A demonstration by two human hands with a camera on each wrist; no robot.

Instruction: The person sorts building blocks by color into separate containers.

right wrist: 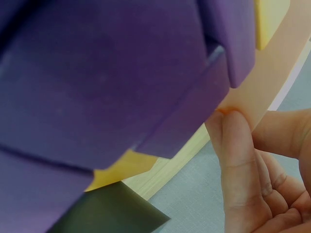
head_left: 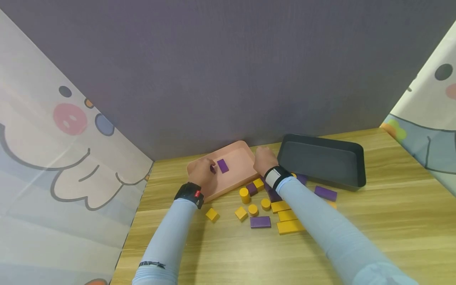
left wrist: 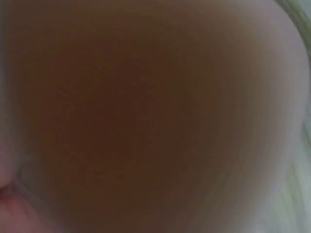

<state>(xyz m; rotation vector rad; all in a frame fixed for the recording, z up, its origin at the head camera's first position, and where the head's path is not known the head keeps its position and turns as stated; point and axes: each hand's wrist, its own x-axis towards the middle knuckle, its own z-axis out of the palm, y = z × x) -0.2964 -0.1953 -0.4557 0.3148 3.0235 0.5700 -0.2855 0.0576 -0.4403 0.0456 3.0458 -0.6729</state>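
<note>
A pink tray (head_left: 238,158) lies against the grey back panel, with a purple rectangular block (head_left: 223,166) flat inside it. Over the tray's left part, my left hand (head_left: 201,173) pinches another small purple block (head_left: 213,169), mostly hidden by the fingers. The left wrist view is a dark blur, too close to tell the hold. At the tray's right end, my right hand (head_left: 265,160) grips the wall between thumb and fingers; in the right wrist view the fingertips (right wrist: 235,124) meet the pink wall (right wrist: 255,94). Purple blocks (right wrist: 112,82) fill that view close up.
An empty-looking dark grey tray (head_left: 322,160) stands to the right. In front of the pink tray lie several yellow cylinders (head_left: 244,195), yellow cubes (head_left: 212,214), yellow planks (head_left: 290,227) and purple blocks (head_left: 260,222). My right forearm (head_left: 317,225) covers part of the pile.
</note>
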